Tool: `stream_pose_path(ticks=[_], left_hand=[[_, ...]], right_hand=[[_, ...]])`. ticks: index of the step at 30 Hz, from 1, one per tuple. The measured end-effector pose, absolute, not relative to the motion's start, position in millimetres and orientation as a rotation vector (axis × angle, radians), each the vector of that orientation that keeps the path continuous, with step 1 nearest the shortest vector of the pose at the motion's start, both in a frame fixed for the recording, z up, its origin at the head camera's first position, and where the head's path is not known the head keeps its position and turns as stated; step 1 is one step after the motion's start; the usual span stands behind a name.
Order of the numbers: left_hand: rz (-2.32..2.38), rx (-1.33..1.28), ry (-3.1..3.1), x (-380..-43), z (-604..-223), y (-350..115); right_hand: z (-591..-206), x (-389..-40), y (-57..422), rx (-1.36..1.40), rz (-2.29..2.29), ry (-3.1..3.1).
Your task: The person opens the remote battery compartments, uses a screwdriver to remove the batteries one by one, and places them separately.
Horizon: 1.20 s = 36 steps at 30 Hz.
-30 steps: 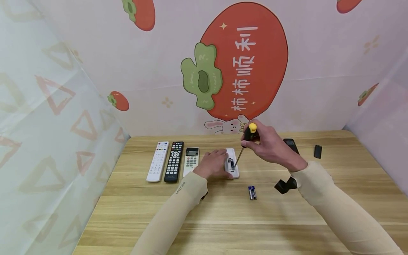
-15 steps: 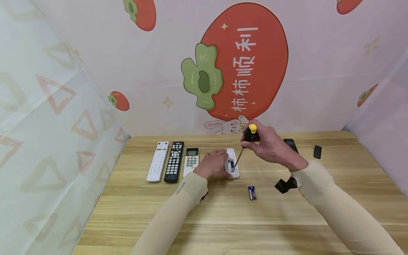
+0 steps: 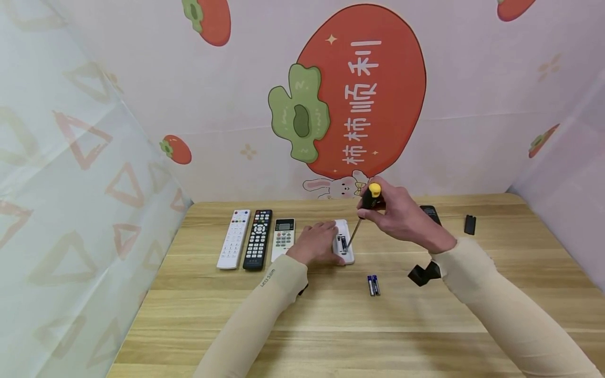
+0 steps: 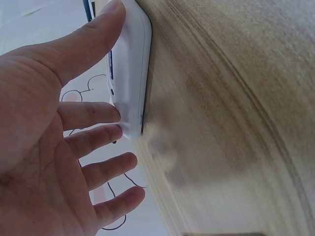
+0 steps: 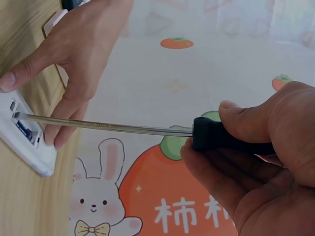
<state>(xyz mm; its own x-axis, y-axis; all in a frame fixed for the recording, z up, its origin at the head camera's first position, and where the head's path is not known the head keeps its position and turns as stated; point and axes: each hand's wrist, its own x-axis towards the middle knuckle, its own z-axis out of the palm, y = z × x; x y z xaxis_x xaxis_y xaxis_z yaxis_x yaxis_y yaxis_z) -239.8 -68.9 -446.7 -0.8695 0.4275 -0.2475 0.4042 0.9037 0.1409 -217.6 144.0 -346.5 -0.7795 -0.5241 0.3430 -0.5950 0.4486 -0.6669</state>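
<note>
A white remote control (image 3: 350, 257) lies back up on the table, its battery compartment uncovered and a dark battery (image 3: 344, 242) inside. My left hand (image 3: 315, 242) holds it at the left edge; in the left wrist view the thumb (image 4: 98, 32) and the first fingertips touch its casing. My right hand (image 3: 402, 218) grips the black and yellow handle (image 3: 372, 195) of a screwdriver, palm partly visible in the right wrist view. The screwdriver's metal shaft (image 5: 108, 125) slants down, and its tip is at one end of the battery compartment.
Left of the hands lie a white remote (image 3: 233, 239), a black remote (image 3: 258, 240) and a remote with a small screen (image 3: 283, 239). Two blue batteries (image 3: 373, 285) lie nearer me. On the right are a black cover (image 3: 470, 224), a dark remote (image 3: 430, 213) and a black angular piece (image 3: 418, 275).
</note>
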Motion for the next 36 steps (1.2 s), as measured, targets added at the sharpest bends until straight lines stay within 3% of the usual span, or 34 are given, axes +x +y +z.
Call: stream_pose_path(ticks=[22,36], left_hand=[[0.108,0.653,2.805,-241.0,-448.7,-70.2],[0.135,0.664,2.808,-241.9,-449.3,-71.3]], right_hand=[[-346.5,-217.7,142.9,0.983,1.243,-2.592],[-343.6,-211.8,137.2,1.106,1.121,-2.576]])
